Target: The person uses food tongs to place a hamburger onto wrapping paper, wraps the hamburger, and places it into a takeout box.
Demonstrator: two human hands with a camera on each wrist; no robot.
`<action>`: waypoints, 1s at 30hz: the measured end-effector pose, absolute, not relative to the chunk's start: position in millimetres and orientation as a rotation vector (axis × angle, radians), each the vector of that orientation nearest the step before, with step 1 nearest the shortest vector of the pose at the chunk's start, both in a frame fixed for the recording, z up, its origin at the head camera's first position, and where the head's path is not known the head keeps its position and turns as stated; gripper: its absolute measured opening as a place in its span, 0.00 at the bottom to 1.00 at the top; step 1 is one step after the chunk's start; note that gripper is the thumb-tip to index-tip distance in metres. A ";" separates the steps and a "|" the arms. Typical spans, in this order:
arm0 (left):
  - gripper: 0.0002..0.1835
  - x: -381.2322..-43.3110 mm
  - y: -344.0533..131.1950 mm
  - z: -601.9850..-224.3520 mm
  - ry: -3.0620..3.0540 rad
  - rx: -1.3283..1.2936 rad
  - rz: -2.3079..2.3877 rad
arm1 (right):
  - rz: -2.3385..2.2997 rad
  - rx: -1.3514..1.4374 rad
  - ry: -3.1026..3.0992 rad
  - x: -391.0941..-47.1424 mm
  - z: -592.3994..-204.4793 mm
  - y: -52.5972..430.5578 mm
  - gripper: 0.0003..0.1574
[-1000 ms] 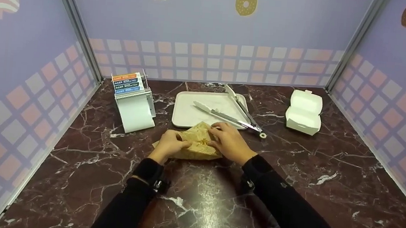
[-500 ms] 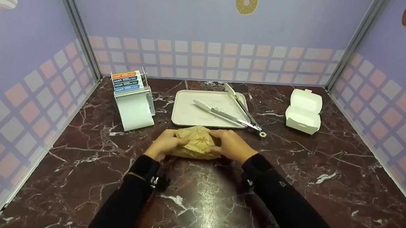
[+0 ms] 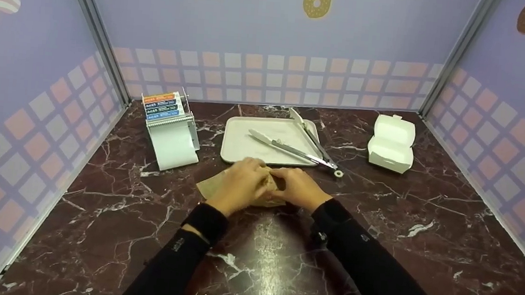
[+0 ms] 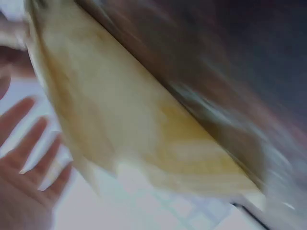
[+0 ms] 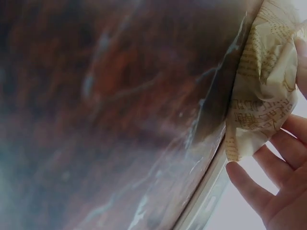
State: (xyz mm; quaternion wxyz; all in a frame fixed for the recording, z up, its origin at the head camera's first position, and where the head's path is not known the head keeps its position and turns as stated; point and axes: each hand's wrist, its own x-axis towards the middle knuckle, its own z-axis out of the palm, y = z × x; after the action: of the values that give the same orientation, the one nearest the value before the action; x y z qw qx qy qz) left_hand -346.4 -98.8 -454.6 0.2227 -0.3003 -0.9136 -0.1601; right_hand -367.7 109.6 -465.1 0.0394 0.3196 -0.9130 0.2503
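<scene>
A bundle of yellowish printed food wrapping paper (image 3: 210, 186) lies at the front of the tray, its contents hidden. Over its middle lies my left hand (image 3: 242, 183), covering much of it. In the left wrist view a broad paper flap (image 4: 110, 105) hangs loose, and the spread fingers (image 4: 29, 151) are beside it. My right hand (image 3: 300, 188) grips the bundle's right end. The right wrist view shows the thumb on one side of the creased paper (image 5: 264, 81) and the fingers along the other.
Behind the bundle is a white tray (image 3: 239, 148) with metal tongs (image 3: 292, 150) across it. A label dispenser (image 3: 170, 126) with colored strips stands at back left. An open white clamshell box (image 3: 391, 146) stands at back right on the marbled tabletop (image 3: 133, 240).
My left hand has moved rightward from the bundle's left end onto its middle, close to the right hand. A paper flap now sticks out at the left. The right hand stays at the right end.
</scene>
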 end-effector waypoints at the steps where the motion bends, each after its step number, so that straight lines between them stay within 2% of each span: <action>1: 0.09 -345.6 -96.2 -455.3 -2.503 -0.923 -0.379 | 0.773 0.982 -2.795 -368.6 -465.4 110.4 0.46; 6: 0.12 -342.7 -92.4 -458.2 -2.544 -0.904 -0.311 | 0.989 1.060 -2.801 -375.2 -466.1 118.4 0.62; 7: 0.12 -342.9 -92.6 -458.6 -2.557 -0.892 -0.312 | 1.097 1.061 -2.793 -377.5 -466.2 120.9 0.61; 9: 0.13 -343.6 -92.6 -457.8 -2.592 -0.887 -0.328 | 1.287 0.981 -2.760 -383.1 -466.6 125.8 0.54; 12: 0.12 -345.7 -92.5 -455.8 -2.646 -0.911 -0.379 | 1.454 0.704 -2.733 -392.1 -467.4 131.9 0.30; 14: 0.12 -346.7 -92.2 -453.9 -2.691 -0.912 -0.417 | 1.533 0.520 -2.770 -398.2 -471.1 134.5 0.20; 19: 0.21 -347.8 -92.9 -453.4 -2.740 -0.928 -0.478 | 1.845 0.269 -2.877 -405.8 -482.9 138.4 0.17; 26: 0.22 -350.5 -94.2 -451.6 -2.749 -0.942 -0.444 | 2.196 0.139 -2.786 -410.4 -482.8 137.4 0.09; 30: 0.22 -351.0 -94.8 -450.3 -2.767 -0.942 -0.409 | 2.341 0.029 -2.691 -409.2 -482.3 130.3 0.12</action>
State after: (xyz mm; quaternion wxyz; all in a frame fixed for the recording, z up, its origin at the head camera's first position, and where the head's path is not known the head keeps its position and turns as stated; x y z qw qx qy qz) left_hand -351.0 -94.8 -450.3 0.0948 -0.3177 -0.9333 -0.1380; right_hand -409.2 130.3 -482.3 -0.2110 0.0080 -0.7374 0.6416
